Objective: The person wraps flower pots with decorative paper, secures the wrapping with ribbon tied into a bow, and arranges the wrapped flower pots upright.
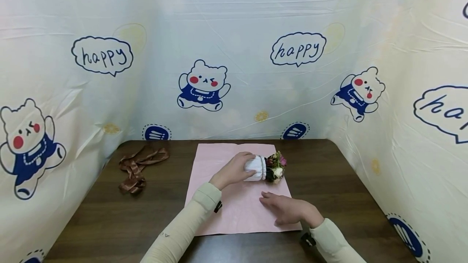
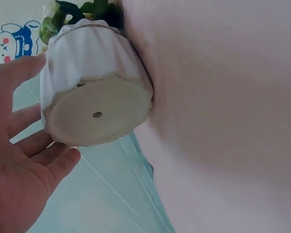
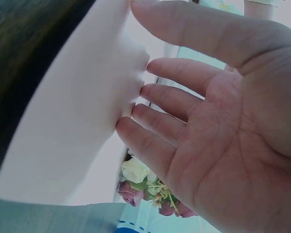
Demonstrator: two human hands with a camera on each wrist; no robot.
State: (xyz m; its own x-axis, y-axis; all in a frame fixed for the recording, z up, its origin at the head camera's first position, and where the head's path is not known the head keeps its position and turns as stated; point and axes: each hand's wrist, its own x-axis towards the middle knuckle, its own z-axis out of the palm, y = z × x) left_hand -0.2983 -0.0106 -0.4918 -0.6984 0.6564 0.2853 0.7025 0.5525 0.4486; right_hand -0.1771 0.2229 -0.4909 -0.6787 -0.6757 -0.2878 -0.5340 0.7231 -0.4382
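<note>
A white flower pot [image 1: 255,168] with artificial-looking flowers [image 1: 276,168] lies on its side on a sheet of pink paper [image 1: 226,198], blooms pointing right. My left hand [image 1: 235,170] grips the pot from above, thumb on one side and fingers on the other. In the left wrist view the pot's base [image 2: 99,114] faces the camera and shows a small hole. Nearer the front edge, my right hand [image 1: 292,209] rests its fingertips on the paper's right part; in the right wrist view its fingers [image 3: 155,138] are nearly straight and hold nothing.
A crumpled brown ribbon [image 1: 135,169] lies at the left of the dark wooden table [image 1: 98,214]. A patterned white curtain [image 1: 241,23] surrounds the table's back and sides.
</note>
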